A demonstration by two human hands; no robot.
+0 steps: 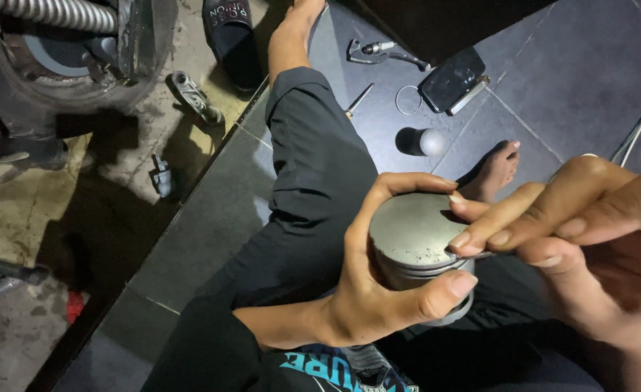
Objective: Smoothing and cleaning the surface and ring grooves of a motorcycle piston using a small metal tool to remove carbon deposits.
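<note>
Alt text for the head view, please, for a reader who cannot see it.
A person's left hand grips a round grey metal piston from the side, while the right hand rests its fingers on the rim. The person sits on a dark tiled floor with a key fob lying on it.

Grey metal piston (412,234), round crown up and slightly tilted, scuffed top, ring grooves on side, held above lap.

The person wears long dark trousers (313,181) that go down to the ankle. Both feet are bare, with no shoes or socks. The left hand (378,290) and the right hand (574,239) are bare too, with no gloves. The dark shirt (335,366) has bright blue letters on it.
</note>
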